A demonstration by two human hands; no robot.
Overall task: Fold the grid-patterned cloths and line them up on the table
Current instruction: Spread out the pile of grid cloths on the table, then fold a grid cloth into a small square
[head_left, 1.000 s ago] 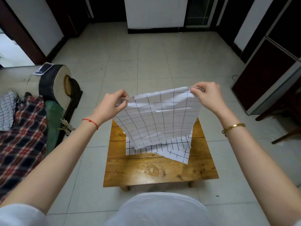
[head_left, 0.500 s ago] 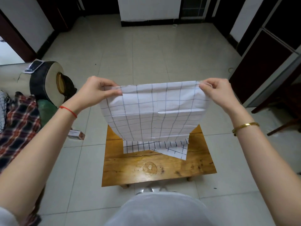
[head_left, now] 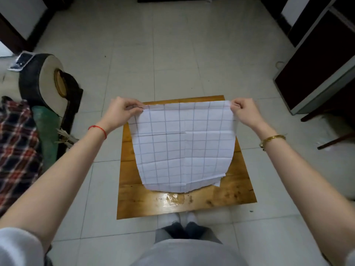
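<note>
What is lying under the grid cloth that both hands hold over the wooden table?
Under the held grid cloth a corner of another white sheet peeks out at its lower right, on the wooden table. Most of that sheet is covered, so its pattern and fold cannot be seen.

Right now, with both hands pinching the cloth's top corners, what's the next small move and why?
Probably lower the grid cloth flat onto the table. The left hand and right hand pinch its far corners, it is spread open, and its near edge looks level with the wood.
</note>
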